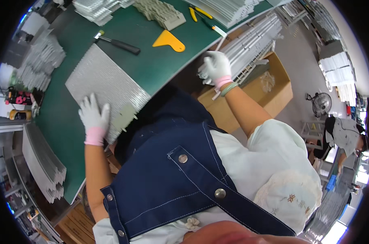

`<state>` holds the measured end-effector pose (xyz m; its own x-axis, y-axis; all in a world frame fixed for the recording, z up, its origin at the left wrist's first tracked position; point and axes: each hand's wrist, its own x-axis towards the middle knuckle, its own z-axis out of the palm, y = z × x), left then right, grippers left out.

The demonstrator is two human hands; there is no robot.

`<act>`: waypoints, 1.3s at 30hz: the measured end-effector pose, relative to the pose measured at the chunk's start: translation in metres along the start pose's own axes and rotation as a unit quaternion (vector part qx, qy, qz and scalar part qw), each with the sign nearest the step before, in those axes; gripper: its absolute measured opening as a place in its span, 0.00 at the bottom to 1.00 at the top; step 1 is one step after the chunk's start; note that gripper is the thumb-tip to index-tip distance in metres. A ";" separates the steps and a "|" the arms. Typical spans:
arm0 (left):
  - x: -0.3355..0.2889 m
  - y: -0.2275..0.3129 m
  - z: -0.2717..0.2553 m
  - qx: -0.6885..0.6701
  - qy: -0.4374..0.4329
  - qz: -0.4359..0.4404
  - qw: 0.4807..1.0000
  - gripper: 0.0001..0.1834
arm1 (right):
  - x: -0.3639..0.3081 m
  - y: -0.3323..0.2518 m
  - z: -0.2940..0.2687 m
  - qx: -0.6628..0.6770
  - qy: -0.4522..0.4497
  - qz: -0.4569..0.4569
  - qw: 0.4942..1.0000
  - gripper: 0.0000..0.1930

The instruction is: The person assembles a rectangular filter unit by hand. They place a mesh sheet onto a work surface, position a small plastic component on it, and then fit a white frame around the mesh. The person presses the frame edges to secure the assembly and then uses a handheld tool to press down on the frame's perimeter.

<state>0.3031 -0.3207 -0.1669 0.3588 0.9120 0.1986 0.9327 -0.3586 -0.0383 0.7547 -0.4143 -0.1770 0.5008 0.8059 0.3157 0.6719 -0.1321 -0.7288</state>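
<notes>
My left hand (94, 117), in a white glove with a pink cuff, lies with fingers spread on a silver ribbed panel (107, 77). The panel rests on the green table, and a small grey-green notched plastic piece (124, 118) sits on its near edge. My right hand (217, 67), gloved the same way, is past the table edge, above a cardboard box (269, 95) and beside a bundle of silver tubes (249, 44). Its fingers are curled; shiny metallic bits show by them, and what they grip is not clear.
On the green table (76, 162) lie a hammer (119, 44), a yellow scraper (169, 40), yellow-handled pliers (200, 13) and a stack of grey-green plastic pieces (160, 14). Silver panels (44, 162) lean at the left. A fan (321, 103) and another person (343, 134) are at the right.
</notes>
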 end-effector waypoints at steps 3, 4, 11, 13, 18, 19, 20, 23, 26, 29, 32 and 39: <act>0.031 -0.017 0.009 0.016 0.000 0.018 1.000 0.38 | -0.006 0.120 -0.020 -0.147 0.063 0.235 0.959 0.25; 0.036 -0.021 0.014 0.020 0.012 0.025 0.999 0.37 | -0.007 0.138 -0.014 -0.144 0.041 0.276 0.949 0.26; 0.020 -0.009 -0.031 -0.001 0.116 0.020 0.993 0.37 | 0.012 0.132 -0.014 -0.068 -0.119 0.373 0.918 0.32; 0.008 0.000 -0.040 -0.055 0.134 0.034 0.989 0.35 | 0.007 0.176 -0.015 -0.038 -0.115 0.368 0.922 0.29; -0.028 0.012 -0.045 -0.191 0.103 -0.028 0.976 0.31 | 0.017 0.190 -0.018 0.107 -0.131 0.507 0.845 0.17; -0.032 0.016 -0.047 -0.202 0.107 -0.037 0.973 0.30 | 0.017 0.188 -0.020 0.130 -0.136 0.522 0.832 0.15; -0.036 0.022 -0.051 -0.212 0.111 -0.045 0.970 0.30 | 0.015 0.185 -0.024 0.152 -0.139 0.536 0.819 0.14; -0.039 0.037 -0.070 -0.202 0.141 -0.044 0.968 0.28 | -0.008 0.198 -0.031 0.294 -0.145 0.488 0.809 0.10; -0.031 0.056 -0.089 -0.218 0.176 0.059 0.958 0.28 | -0.014 0.166 -0.023 0.589 -0.198 0.400 0.674 0.11; -0.015 0.097 -0.109 -0.269 -0.027 0.211 0.939 0.33 | -0.010 0.024 -0.038 0.514 -0.365 0.307 0.713 0.16; -0.017 0.134 -0.076 -0.475 -0.107 0.274 0.829 0.51 | -0.039 -0.085 -0.022 0.531 -0.477 0.218 0.665 0.19; -0.018 0.069 -0.128 -0.854 0.077 0.128 0.498 0.36 | -0.007 -0.063 -0.018 0.766 -0.194 0.219 0.573 0.12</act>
<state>0.3567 -0.3870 -0.0477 0.3278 0.8136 0.4802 -0.5819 -0.2266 0.7811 0.7188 -0.4217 -0.1229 0.0803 0.9958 -0.0444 -0.8871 0.0511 -0.4588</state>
